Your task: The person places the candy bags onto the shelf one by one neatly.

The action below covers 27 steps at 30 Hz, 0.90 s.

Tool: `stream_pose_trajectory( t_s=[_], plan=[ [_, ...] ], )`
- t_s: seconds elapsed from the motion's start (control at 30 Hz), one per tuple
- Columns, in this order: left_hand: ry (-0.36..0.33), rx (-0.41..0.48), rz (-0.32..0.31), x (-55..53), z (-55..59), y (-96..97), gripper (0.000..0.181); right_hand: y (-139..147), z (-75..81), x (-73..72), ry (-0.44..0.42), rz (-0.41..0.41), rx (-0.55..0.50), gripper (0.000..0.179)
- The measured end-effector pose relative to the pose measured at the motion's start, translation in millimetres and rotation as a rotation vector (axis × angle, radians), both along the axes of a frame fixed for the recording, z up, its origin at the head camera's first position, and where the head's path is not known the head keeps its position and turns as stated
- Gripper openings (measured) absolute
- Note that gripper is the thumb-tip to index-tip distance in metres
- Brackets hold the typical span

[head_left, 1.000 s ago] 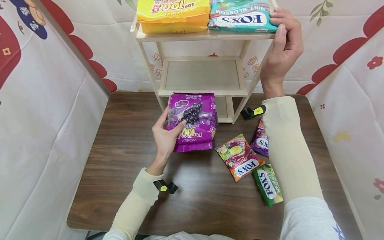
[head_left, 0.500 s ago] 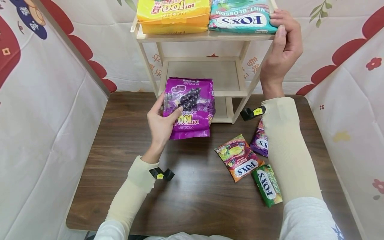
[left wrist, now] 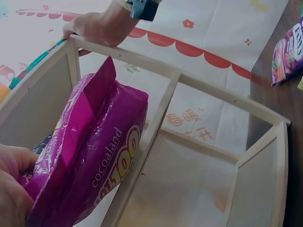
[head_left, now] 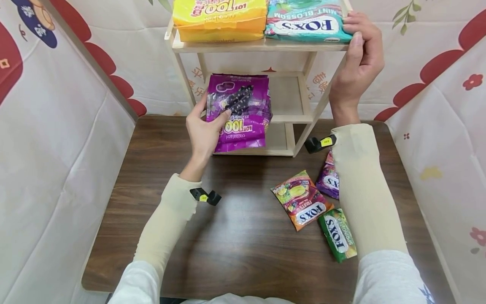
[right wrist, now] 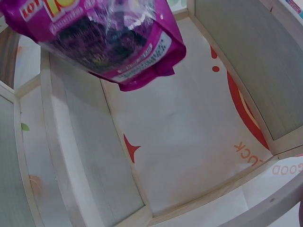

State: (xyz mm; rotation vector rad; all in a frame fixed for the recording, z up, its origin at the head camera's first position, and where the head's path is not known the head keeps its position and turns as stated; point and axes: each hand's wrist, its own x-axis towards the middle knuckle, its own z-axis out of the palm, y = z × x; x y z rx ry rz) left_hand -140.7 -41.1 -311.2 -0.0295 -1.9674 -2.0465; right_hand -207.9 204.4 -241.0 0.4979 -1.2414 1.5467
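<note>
My left hand [head_left: 205, 128] grips a purple cocoaland Lot 100 candy bag [head_left: 239, 112] by its left side, thumb across the front. In the head view the bag overlaps the middle shelf [head_left: 290, 99] of a light wooden rack. The left wrist view shows the bag [left wrist: 90, 151] tilted beside the rack's frame, and in the right wrist view it hangs over the middle shelf's opening. My right hand [head_left: 357, 67] holds the right end of the top shelf, fingers at the edge of a teal Fox's Mint Blossom bag [head_left: 306, 23].
A yellow cocoaland bag [head_left: 220, 21] lies beside the teal one on the top shelf. On the brown table [head_left: 163, 236], an orange-red Fox's Fruits bag [head_left: 302, 200], a green Fox's Springtea bag [head_left: 338, 234] and a purple Fox's bag [head_left: 328, 177] lie near my right forearm.
My left hand has carried the purple cocoaland bag up and away from me, from in front of the rack to the middle shelf's level. The right hand has stayed at the top shelf.
</note>
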Motion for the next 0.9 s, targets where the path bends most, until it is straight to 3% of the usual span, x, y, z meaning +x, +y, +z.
stream_pose_trajectory(
  t_s=[0.23, 0.4, 0.5, 0.77, 0.9],
  plan=[
    [0.014, -0.073, 0.014, -14.2, 6.9, 1.0, 0.063, 0.4, -1.5, -0.4, 0.002, -0.002, 0.005, 0.033],
    [0.018, -0.105, 0.01, -39.7, -5.1, -1.6, 0.067, 0.6, -1.4, 0.7, -0.001, -0.003, 0.0, 0.033],
    [0.033, -0.133, 0.038, -53.9, -12.2, -2.7, 0.068, 0.7, -0.5, 1.8, -0.024, 0.004, -0.011, 0.032],
    [0.079, -0.273, 0.09, -68.5, -9.1, 5.4, 0.064, 0.3, 0.0, 0.9, 0.006, 0.002, -0.006, 0.032],
    [0.062, -0.344, 0.133, -76.8, -3.9, 6.4, 0.062, 1.1, -0.9, 0.1, 0.007, 0.002, -0.001, 0.032]
  ],
)
